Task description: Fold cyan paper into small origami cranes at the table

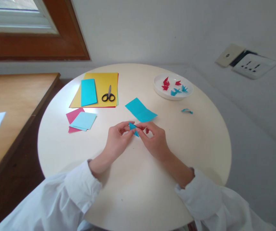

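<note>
Between my two hands is a small folded piece of blue paper (pixel 132 126), pointed at its upper and lower ends. My left hand (pixel 119 137) pinches it from the left, thumb in front. From the right, the thumb and forefinger of my right hand (pixel 155 140) close on its edge. Parts of the paper are hidden behind the fingertips. Just beyond my hands lies a creased blue paper sheet (pixel 140 109), flat on the round white table (pixel 133 192).
At the back left, black-handled scissors (pixel 108 95) and a blue paper stack (pixel 88 92) rest on yellow sheets (pixel 101 78). Nearer are pale blue squares (pixel 83 121) over pink ones (pixel 74 115). A white dish (pixel 159 93) holds several red and blue folded figures; a blue scrap (pixel 187 111) lies nearby.
</note>
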Tool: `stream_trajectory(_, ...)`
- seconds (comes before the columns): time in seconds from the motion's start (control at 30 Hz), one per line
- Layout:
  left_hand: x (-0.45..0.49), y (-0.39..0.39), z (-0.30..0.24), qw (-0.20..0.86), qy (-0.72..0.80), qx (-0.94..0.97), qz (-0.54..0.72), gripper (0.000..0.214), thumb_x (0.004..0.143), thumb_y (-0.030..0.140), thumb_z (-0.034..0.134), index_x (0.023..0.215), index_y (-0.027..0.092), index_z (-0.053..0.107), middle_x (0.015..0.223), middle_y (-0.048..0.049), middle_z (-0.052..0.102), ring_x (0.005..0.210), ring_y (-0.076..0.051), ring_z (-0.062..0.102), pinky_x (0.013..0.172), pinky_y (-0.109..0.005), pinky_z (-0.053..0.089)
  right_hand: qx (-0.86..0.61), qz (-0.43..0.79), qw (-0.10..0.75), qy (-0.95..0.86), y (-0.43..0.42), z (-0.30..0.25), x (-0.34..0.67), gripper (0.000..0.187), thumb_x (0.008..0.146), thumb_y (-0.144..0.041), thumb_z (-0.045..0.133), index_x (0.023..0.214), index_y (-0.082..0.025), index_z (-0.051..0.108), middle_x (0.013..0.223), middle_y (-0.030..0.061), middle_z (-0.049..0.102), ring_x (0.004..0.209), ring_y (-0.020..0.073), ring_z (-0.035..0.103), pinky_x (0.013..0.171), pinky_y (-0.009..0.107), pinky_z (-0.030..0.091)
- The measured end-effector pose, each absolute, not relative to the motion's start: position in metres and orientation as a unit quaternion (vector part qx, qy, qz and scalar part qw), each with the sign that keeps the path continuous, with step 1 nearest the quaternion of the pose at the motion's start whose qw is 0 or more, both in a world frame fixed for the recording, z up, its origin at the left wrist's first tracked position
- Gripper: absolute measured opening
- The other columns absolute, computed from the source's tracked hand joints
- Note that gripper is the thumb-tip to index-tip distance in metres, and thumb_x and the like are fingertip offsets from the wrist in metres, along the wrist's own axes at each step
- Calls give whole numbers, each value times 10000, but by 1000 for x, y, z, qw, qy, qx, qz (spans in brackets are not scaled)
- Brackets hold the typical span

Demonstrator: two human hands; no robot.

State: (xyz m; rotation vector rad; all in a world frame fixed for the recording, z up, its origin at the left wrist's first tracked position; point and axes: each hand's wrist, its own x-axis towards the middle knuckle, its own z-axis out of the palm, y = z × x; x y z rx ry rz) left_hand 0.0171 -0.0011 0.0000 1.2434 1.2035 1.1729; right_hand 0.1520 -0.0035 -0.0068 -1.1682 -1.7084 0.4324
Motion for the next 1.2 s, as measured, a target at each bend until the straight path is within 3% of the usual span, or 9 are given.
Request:
stream_trajectory(0.2, 18, -2, 5, 539, 471, 495, 492, 211, 668, 223, 686, 867, 156, 667, 623, -1, 665, 703, -172, 650, 659, -263, 495, -494, 181, 508, -682, -2, -7, 152, 78, 749, -156, 588, 793, -210, 623, 753, 5, 676, 609, 120, 567, 567, 253, 475)
stream_trajectory(0.4, 19, -3, 4, 555, 482, 462, 496, 163, 642, 224, 714, 780, 154, 663, 592, 19, 637, 578, -118, 588, 568, -226, 453, -485, 193, 534, -665, -3, -10, 152, 70, 753, -161, 589, 797, -211, 610, 757, 6, 665, 619, 122, 571, 615, 266, 503)
stream_trajectory(0.57, 22, -3, 2, 616, 456, 392, 509, 229, 596, 235, 755, 778, 133, 658, 625, 2, 661, 630, -120, 611, 686, -256, 485, -489, 175, 538, -664, -3, -11, 151, 87, 750, -167, 593, 814, -219, 620, 749, 4, 672, 633, 131, 589, 626, 274, 512)
stream_trajectory(0.7, 23, -2, 6, 642, 450, 357, 508, 205, 576, 221, 759, 720, 125, 648, 583, 10, 641, 606, -108, 599, 674, -247, 482, -485, 149, 526, -683, -2, -10, 152, 96, 758, -159, 591, 820, -224, 626, 764, 6, 688, 644, 135, 601, 618, 272, 511)
stream_trajectory(0.9, 24, -2, 9, 637, 443, 378, 506, 138, 592, 201, 723, 682, 131, 645, 585, 2, 637, 613, -118, 591, 646, -243, 464, -462, 143, 516, -707, -1, -10, 153, 119, 766, -152, 578, 837, -224, 642, 788, 14, 706, 673, 141, 614, 604, 273, 500)
stream_trajectory(1.2, 16, 6, 0, 564, 478, 446, 505, 185, 620, 261, 712, 754, 136, 696, 676, -19, 669, 612, -117, 561, 567, -227, 409, -431, 249, 492, -714, -1, -9, 154, 214, 794, -116, 497, 853, -223, 673, 821, 7, 707, 729, 131, 624, 638, 263, 489)
